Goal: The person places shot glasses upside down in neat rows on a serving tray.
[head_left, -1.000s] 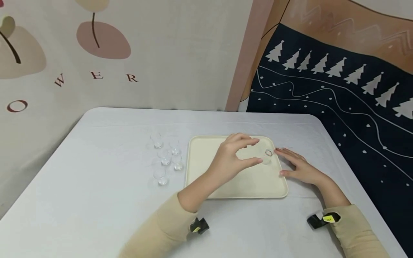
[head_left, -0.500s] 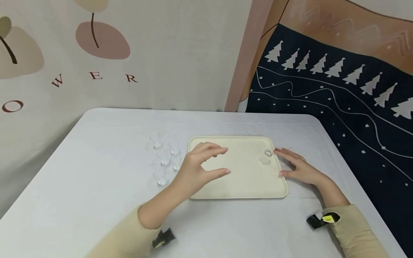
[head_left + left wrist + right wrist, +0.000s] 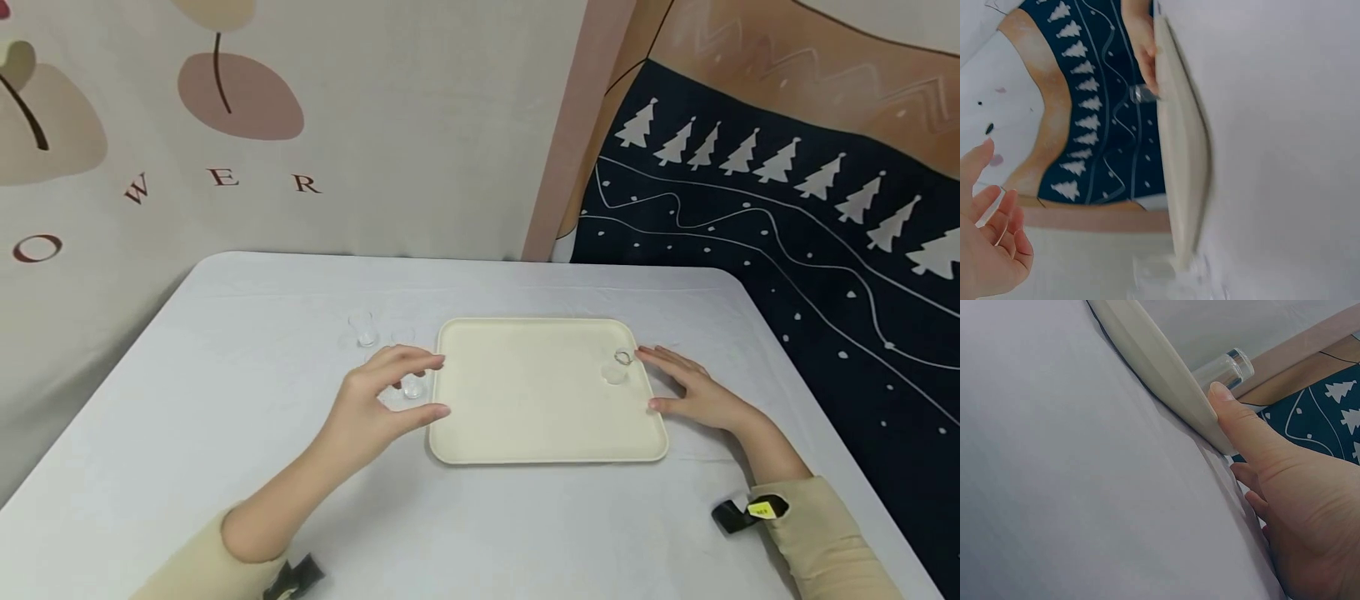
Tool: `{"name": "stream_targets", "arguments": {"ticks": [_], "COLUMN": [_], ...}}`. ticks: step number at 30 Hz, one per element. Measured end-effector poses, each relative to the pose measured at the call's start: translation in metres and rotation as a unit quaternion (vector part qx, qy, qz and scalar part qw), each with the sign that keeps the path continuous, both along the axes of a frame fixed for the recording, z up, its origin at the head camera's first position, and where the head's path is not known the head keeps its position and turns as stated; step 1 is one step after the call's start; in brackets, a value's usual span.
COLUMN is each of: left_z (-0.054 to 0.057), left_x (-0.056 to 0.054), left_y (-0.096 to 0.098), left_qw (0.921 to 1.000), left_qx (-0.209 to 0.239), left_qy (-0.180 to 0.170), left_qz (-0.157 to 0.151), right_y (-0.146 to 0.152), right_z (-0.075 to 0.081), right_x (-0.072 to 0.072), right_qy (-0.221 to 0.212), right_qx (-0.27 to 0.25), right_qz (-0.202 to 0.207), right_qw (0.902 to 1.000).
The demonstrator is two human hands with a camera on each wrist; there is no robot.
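My left hand [image 3: 375,396] hovers by the tray's left edge, thumb and fingers spread apart, holding nothing. It partly hides several small clear glasses on the table; one glass [image 3: 364,329] shows behind it and another glass [image 3: 412,387] between its fingers and thumb. At the right edge of the cream tray [image 3: 525,400], my right hand [image 3: 697,392] rests with loosely extended fingers, its thumb [image 3: 1225,403] at the rim. On the tray, near that hand, stands one clear glass [image 3: 617,373], upside down with its thick base [image 3: 1241,362] uppermost.
A white cloth [image 3: 525,533] covers the table. Behind it hang a pale printed curtain [image 3: 420,150] and a dark blue fabric with white trees [image 3: 720,250]. Black wrist cameras are strapped at both sleeves.
My left hand has moved left from over the tray, near the upturned glass, to the tray's left edge beside the other glasses. The right hand, tray and upturned glass have stayed put.
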State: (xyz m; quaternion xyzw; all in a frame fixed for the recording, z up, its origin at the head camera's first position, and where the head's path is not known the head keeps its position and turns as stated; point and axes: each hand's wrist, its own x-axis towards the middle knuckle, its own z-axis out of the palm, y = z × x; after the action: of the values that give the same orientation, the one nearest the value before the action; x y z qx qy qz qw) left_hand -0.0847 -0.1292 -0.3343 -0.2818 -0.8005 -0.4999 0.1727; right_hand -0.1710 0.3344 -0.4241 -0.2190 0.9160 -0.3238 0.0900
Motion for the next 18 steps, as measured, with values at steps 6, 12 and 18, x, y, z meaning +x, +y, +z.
{"name": "stream_targets", "arguments": {"ticks": [6, 12, 18], "left_z": [-0.007, -0.019, -0.033], "left_x": [-0.002, -0.002, -0.005], "left_y": [-0.028, -0.053, -0.071], "left_qw": [0.9995, 0.9982, 0.9940], "left_qx": [-0.020, -0.043, -0.068], "left_qy": [-0.007, -0.021, -0.068], "left_qz": [0.021, 0.035, 0.052], "right_y": [-0.001, 0.001, 0.001], "right_z": [0.000, -0.001, -0.002], "right_x": [0.001, 0.000, 0.000], "right_qy": [-0.003, -0.003, -0.003], "right_qx": [-0.002, 0.000, -0.003], "right_qz": [-0.004, -0.005, -0.005], "right_qw": [1.0000, 1.0000, 1.0000]}}
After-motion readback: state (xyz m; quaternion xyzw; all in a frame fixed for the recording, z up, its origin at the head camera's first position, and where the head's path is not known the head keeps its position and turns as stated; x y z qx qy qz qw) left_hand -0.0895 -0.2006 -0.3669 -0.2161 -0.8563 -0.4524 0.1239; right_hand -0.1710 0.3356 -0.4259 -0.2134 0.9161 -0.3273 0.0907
